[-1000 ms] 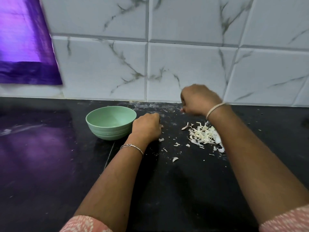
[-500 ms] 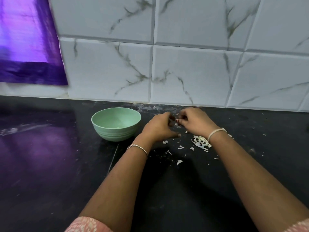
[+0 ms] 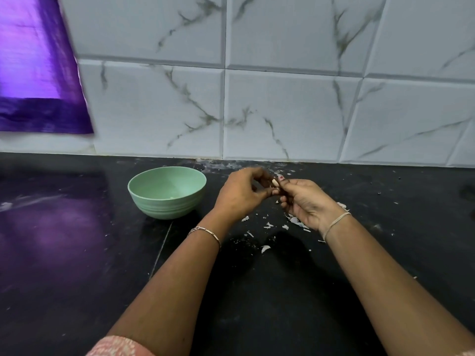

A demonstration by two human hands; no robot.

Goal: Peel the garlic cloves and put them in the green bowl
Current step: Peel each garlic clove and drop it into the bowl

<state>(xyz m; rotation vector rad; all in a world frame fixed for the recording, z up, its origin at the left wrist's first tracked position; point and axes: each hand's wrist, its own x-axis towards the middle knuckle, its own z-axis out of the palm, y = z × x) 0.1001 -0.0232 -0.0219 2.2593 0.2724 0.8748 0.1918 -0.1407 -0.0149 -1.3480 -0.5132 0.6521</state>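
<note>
Our left hand and right hand are peeling a pinched garlic clove mid-frame; next, likely, the green bowl leftward.

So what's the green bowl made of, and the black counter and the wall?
The green bowl looks like matte plastic, maybe: even pale colour, moulded ridges, little shine. The counter looks like polished dark stone, since it shows a purple reflection. The wall looks like marble-patterned tile: grey veins, grout lines.

On the counter the bowl sits left of the left hand and right hand — a clove pinched between them — above scattered peels.
</note>
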